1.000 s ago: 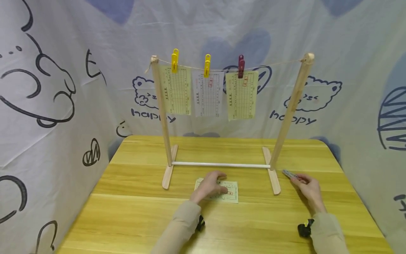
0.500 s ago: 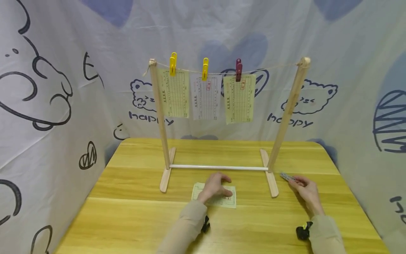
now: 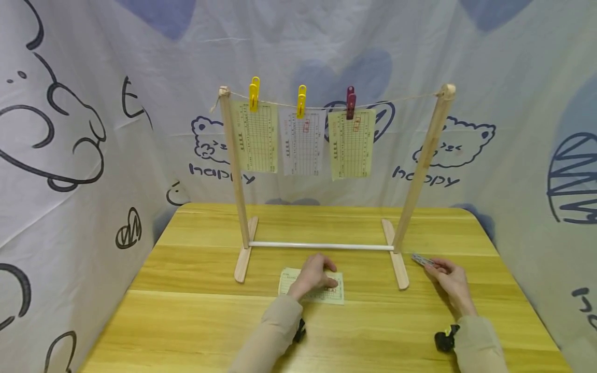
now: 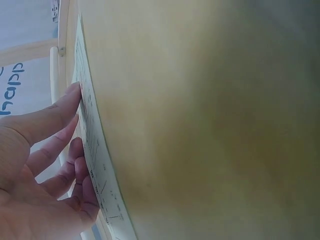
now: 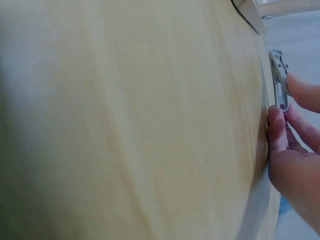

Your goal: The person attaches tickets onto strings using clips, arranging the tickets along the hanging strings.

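A pale yellow printed paper slip [image 3: 333, 295] lies flat on the wooden table [image 3: 186, 321], in front of a small drying rack. My left hand [image 3: 313, 274] rests on the slip with its fingers spread over it. In the left wrist view the fingertips [image 4: 75, 150] press on the slip [image 4: 97, 155]. My right hand [image 3: 448, 278] lies to the right of the rack's right foot and pinches the end of a grey clothespin [image 3: 421, 259]. The right wrist view shows my thumb and a finger [image 5: 276, 120] closed on the clothespin [image 5: 278, 75], which lies against the table.
The rack has two wooden posts [image 3: 422, 166], a white crossbar [image 3: 322, 246] and a string on top. Two yellow clothespins [image 3: 254, 93] and a dark red one [image 3: 350, 102] hold three printed slips [image 3: 352, 142] on the string. Printed cloth walls surround the table.
The left hand has slid the paper slip slightly to the left and towards me. The right hand keeps its hold on the grey clothespin in the same place.
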`<state>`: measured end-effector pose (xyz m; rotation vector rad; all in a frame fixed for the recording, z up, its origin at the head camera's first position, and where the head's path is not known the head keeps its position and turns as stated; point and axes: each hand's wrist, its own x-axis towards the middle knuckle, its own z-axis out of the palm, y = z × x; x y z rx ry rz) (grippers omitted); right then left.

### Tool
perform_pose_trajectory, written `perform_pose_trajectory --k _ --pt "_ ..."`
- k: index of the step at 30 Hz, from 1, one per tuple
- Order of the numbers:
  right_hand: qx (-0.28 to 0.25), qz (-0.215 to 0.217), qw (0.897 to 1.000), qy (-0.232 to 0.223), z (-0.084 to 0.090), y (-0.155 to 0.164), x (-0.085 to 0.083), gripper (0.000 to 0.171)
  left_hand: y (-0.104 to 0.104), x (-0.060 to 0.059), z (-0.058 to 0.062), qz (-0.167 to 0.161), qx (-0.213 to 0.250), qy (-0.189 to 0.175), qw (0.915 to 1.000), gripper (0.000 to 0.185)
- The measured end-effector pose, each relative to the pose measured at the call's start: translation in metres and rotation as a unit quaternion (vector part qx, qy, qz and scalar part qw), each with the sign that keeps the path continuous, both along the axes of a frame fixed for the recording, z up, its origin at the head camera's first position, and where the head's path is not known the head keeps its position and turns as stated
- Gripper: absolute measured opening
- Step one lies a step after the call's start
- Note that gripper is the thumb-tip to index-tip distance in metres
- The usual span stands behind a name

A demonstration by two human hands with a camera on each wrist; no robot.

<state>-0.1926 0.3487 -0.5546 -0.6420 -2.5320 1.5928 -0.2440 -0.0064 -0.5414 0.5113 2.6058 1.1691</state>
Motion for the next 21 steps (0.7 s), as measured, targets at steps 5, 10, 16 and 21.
perform_pose_trajectory --k 5,10,16,21 --pt "-0.001 -0.003 1.000 0.003 -0.0012 0.0007 -0.0001 0.049 -0.0020 0.0001 0.0005 0.001 0.015 -0.011 0.9998 0.035" --pt "-0.004 -0.002 1.000 0.002 0.0002 0.0002 -0.0002 0.048 -0.0047 0.0007 0.0019 0.009 0.037 -0.028 0.9989 0.038" --pt "-0.014 -0.004 1.000 0.005 0.0029 -0.0014 0.0003 0.047 -0.0063 -0.0002 0.0010 0.022 0.034 -0.026 0.9989 0.030" --pt "-0.014 -0.002 1.000 0.004 0.0020 -0.0003 0.0001 0.048 -0.0098 -0.0006 0.0039 0.015 0.040 -0.028 0.9987 0.033"
